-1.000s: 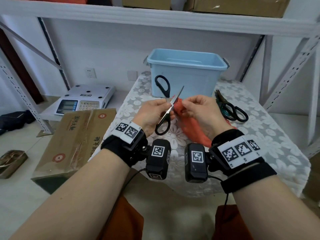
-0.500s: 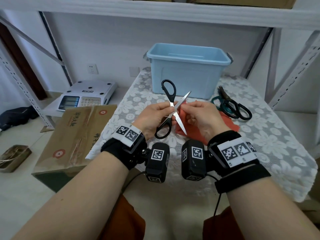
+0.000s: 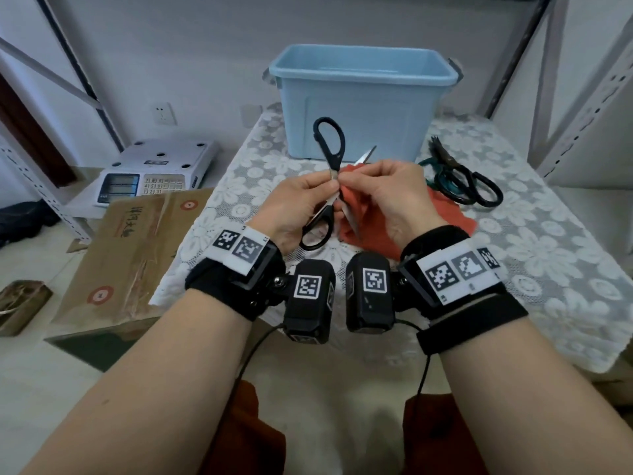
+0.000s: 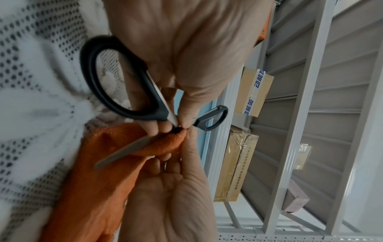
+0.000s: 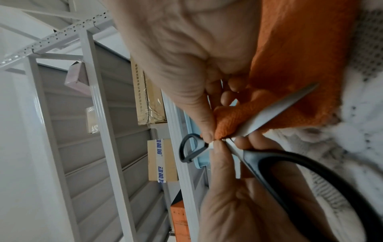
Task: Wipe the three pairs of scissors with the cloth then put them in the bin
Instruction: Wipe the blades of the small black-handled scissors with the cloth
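Black-handled scissors (image 3: 325,186), centre of frame, blades spread wide: left hand (image 3: 294,207) pinches them at the pivot, one loop below, one above. Right hand (image 3: 394,197) pinches the orange cloth (image 3: 373,231) against a blade just beside that pivot; cloth tail trails to the lace-covered tabletop (image 3: 548,255). Risk, judged: bare edge lies close to the fingertips (image 4: 187,114); a slip along the blade could cut skin, and a loosened pinch could let the blades swing shut. Two further scissors (image 3: 462,180) lie right of centre. Blue bin (image 3: 363,101) stands behind, upper centre.
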